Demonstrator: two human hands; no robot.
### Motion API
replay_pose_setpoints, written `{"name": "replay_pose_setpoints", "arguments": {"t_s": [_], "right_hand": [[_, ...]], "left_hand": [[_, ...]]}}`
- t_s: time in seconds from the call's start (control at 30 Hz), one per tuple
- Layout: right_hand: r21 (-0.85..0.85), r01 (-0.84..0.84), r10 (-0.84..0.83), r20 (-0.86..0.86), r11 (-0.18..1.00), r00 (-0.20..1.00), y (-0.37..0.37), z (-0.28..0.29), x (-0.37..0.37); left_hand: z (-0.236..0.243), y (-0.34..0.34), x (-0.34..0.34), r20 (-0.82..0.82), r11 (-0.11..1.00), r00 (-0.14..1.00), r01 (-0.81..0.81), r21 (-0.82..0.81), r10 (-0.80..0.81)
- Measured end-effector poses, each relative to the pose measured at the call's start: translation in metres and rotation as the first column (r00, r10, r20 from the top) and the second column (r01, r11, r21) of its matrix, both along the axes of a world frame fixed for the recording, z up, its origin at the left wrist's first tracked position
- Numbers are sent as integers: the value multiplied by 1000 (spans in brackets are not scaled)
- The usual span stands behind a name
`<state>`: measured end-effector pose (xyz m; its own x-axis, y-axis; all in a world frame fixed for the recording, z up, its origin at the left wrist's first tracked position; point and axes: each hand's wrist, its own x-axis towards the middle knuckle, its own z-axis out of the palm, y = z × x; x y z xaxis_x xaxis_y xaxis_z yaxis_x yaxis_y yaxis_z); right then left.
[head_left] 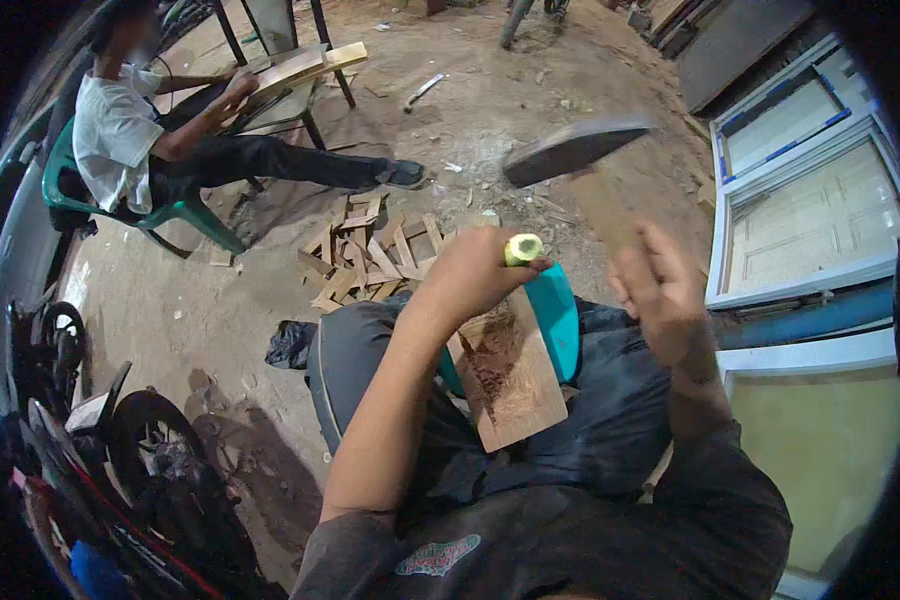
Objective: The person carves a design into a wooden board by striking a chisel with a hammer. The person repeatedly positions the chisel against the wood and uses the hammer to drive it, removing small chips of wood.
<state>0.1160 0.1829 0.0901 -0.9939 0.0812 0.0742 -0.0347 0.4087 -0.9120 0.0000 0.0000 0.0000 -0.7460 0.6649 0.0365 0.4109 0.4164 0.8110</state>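
Note:
My left hand [468, 278] is closed round the yellow-green handle of a chisel [523, 249], its butt end facing up. The chisel's blade is hidden behind the hand and board. Below it, a wooden board [533, 400] lies lengthwise between my thighs, with a rough, dark reddish hollow cut into its face. My right hand [658, 292] grips the wooden handle of a hammer [577, 150], raised to the right of the chisel and blurred by motion. The hammer's head is clear of the chisel. Under the board shows a teal plastic surface [558, 315], perhaps a stool.
Wood offcuts [375, 255] lie heaped on the dirt floor beyond my left knee. At the upper left another person [120, 135] sits on a green chair [195, 215], hands on a wooden piece. Motorcycles [150, 440] stand at left; white-framed panels [800, 215] lean at right.

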Motion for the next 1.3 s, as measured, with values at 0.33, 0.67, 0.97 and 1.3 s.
{"name": "replay_pose_setpoints", "arguments": {"t_s": [0.33, 0.67, 0.97, 1.3], "right_hand": [[513, -60, 112, -71, 856, 991, 3, -21, 7], [338, -42, 51, -18, 940, 999, -10, -2, 15], [482, -8, 36, -48, 876, 998, -24, -24, 24], [428, 27, 45, -156, 903, 987, -26, -14, 21]], "left_hand": [[-5, -9, -9, 67, 984, 996, -75, 162, 65], [-6, -8, -10, 99, 994, 994, -63, 91, 54], [6, -15, -8, 119, 996, 990, -83, 12, 81], [4, -15, -7, 100, 996, 993, -75, 54, 69]]}}
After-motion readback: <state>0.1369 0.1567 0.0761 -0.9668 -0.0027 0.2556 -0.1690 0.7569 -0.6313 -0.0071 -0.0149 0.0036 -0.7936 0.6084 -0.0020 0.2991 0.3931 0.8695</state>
